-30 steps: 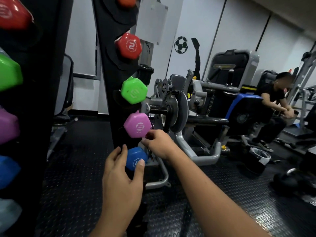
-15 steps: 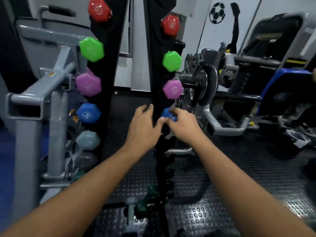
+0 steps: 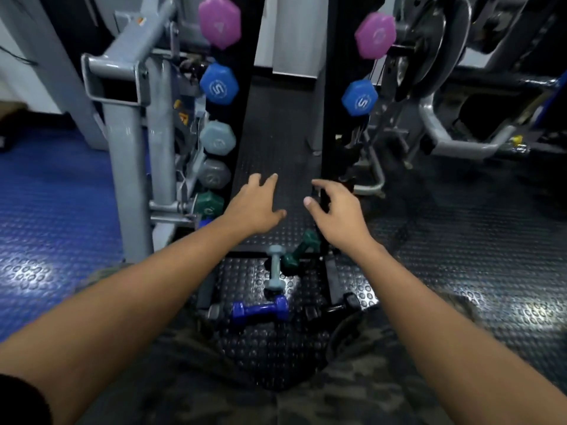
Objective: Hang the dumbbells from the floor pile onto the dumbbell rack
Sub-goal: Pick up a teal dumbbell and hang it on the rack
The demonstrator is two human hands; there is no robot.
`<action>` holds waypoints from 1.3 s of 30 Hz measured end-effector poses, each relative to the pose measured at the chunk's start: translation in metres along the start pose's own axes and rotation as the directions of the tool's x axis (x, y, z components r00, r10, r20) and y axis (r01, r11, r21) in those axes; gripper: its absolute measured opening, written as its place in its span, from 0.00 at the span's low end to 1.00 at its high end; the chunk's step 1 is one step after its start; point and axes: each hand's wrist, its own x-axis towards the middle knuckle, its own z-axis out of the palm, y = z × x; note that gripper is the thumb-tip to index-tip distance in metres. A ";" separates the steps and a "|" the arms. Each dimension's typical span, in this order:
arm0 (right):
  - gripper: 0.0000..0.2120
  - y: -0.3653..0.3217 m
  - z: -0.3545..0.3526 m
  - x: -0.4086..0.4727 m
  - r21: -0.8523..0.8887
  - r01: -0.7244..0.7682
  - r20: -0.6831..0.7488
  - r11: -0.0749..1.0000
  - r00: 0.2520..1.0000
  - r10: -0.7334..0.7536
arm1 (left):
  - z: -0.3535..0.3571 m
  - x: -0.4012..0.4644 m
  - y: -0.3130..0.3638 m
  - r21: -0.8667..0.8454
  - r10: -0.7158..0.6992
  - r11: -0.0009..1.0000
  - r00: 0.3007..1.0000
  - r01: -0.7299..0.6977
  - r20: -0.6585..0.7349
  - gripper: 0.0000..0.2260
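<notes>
The black dumbbell rack (image 3: pixel 327 124) stands ahead with two uprights. A blue dumbbell (image 3: pixel 359 98) hangs on the right upright below a pink one (image 3: pixel 375 35). On the left upright hang pink, blue (image 3: pixel 218 84), pale blue, grey and dark green heads. The floor pile lies between the rack's feet: a pale blue dumbbell (image 3: pixel 274 267), a dark green one (image 3: pixel 299 248), a dark blue one (image 3: pixel 260 308) and a black one (image 3: pixel 334 308). My left hand (image 3: pixel 254 207) and my right hand (image 3: pixel 337 210) hover above the pile, fingers relaxed, holding nothing.
A grey machine frame (image 3: pixel 132 118) stands close on the left, over a blue floor mat (image 3: pixel 46 210). A plate-loaded machine with a steel disc (image 3: pixel 429 47) and grey tube feet crowds the right. The floor is black studded rubber.
Both hands have let go of the blue dumbbell, which now hangs on the right upright, and have dropped lower. The view has tilted down to the floor pile.
</notes>
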 end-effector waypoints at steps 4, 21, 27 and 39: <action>0.24 0.026 0.028 -0.019 -0.028 -0.045 0.106 0.999 0.993 0.048 | 0.035 -0.006 -0.019 0.020 -0.048 0.999 0.996 0.046 0.080 0.44; 0.23 0.113 0.131 -0.009 -0.038 -0.281 0.387 0.959 0.880 0.274 | 0.139 0.047 -0.076 0.102 -0.134 0.990 0.889 0.099 0.437 0.38; 0.23 0.156 0.175 -0.001 -0.033 -0.370 0.474 0.928 0.812 0.340 | 0.182 0.080 -0.100 0.129 -0.191 0.981 0.844 0.146 0.501 0.36; 0.14 0.238 0.254 0.005 -0.139 -0.528 0.636 0.838 0.601 0.484 | 0.278 0.127 -0.143 0.194 -0.293 0.956 0.729 0.220 0.618 0.34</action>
